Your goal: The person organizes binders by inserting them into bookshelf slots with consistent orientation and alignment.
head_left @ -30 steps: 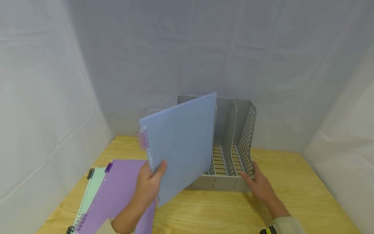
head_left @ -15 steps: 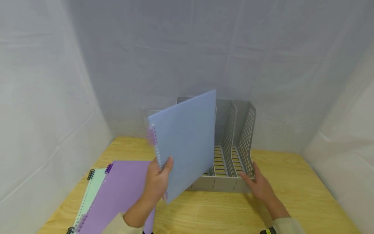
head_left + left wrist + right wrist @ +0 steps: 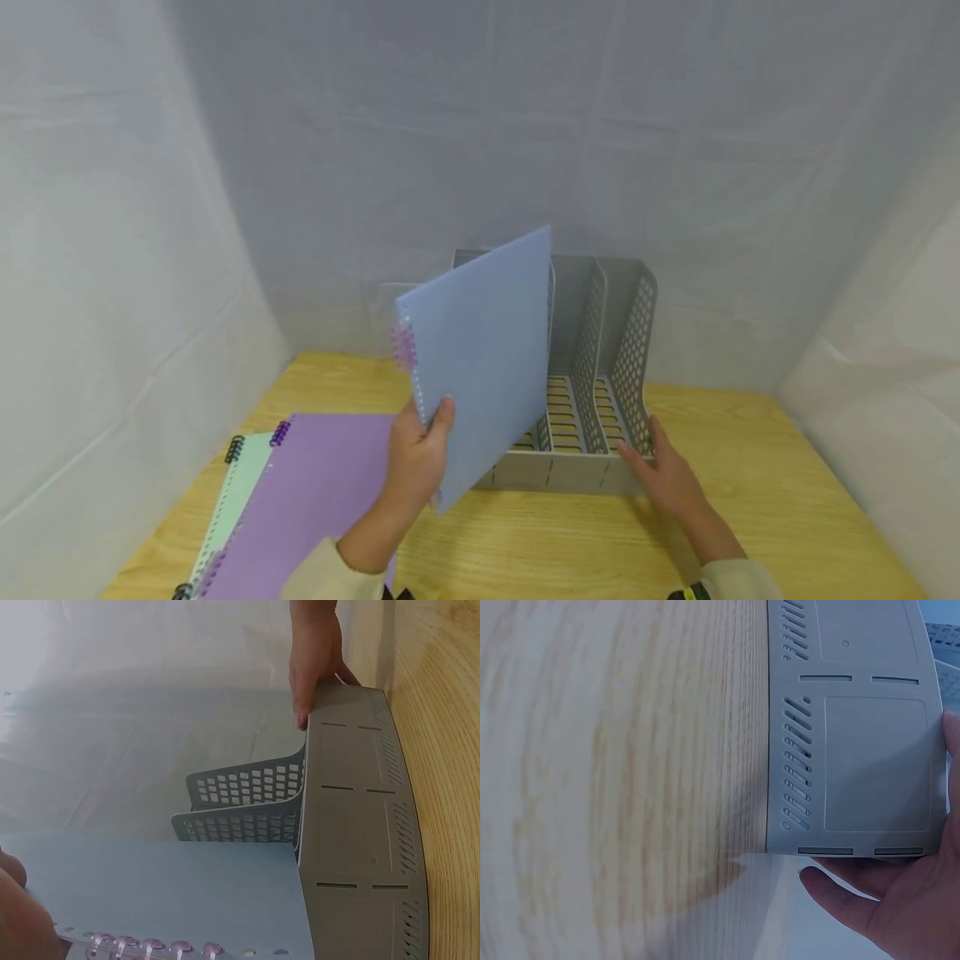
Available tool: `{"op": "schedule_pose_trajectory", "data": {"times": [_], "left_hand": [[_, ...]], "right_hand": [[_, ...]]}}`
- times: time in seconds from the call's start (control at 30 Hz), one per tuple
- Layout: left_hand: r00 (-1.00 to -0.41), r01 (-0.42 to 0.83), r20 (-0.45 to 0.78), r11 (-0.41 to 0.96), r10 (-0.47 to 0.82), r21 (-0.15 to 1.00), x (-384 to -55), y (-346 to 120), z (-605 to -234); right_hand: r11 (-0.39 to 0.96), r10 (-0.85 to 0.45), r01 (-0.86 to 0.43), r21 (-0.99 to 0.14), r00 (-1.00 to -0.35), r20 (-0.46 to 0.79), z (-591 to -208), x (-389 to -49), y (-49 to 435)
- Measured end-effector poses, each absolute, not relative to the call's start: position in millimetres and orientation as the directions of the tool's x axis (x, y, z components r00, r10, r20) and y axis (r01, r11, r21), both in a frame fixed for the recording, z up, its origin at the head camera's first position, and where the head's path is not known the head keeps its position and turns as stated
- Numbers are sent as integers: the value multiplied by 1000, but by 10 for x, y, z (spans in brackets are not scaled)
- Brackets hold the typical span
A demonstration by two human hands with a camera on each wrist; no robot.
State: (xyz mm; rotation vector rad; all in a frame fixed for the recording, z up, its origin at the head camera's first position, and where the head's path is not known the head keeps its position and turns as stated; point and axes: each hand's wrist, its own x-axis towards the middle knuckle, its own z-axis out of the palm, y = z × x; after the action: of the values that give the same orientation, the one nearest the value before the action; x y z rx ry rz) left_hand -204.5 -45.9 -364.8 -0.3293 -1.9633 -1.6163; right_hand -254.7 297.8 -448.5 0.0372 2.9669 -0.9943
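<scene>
My left hand (image 3: 417,457) grips a blue spiral notebook (image 3: 487,358) by its bound edge, thumb across the cover. The notebook is tilted in the air, with lilac binding rings (image 3: 150,947) along that edge. It overlaps the left part of a grey file rack (image 3: 577,472) and hides those compartments. In the left wrist view the notebook's lower edge lies close along the rack's front. My right hand (image 3: 670,477) holds the rack's front right corner. The right wrist view has the fingers (image 3: 847,900) along the rack's side and the thumb at its top edge.
A purple spiral notebook (image 3: 315,492) lies on the wooden table (image 3: 765,500) at the left, partly over a mint green one (image 3: 238,492) with black rings. Perforated dividers (image 3: 590,358) stand between the rack's slots. White sheeting (image 3: 450,125) encloses the table at the back and sides.
My left hand has moved right and slightly up with the blue notebook, which now stands a bit steeper before the rack. The right hand and the rack stay in place.
</scene>
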Motion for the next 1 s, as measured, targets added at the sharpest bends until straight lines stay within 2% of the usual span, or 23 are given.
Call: {"op": "schedule_pose_trajectory", "data": {"times": [0.3, 0.73, 1.0], "left_hand": [[-765, 557, 607, 253, -213, 791, -2117, -346, -3667], [-718, 607, 663, 277, -212, 745, -2185, -258, -3680], [-742, 592, 639, 249, -201, 766, -2217, -206, -3664]], "right_hand": [[794, 7, 19, -608, -1000, -22, -4492, -2526, 2990], [794, 7, 17, -608, -1000, -18, -4502, -2529, 2990], [795, 4, 7, -607, -1000, -7, -4524, -2547, 3003]]}}
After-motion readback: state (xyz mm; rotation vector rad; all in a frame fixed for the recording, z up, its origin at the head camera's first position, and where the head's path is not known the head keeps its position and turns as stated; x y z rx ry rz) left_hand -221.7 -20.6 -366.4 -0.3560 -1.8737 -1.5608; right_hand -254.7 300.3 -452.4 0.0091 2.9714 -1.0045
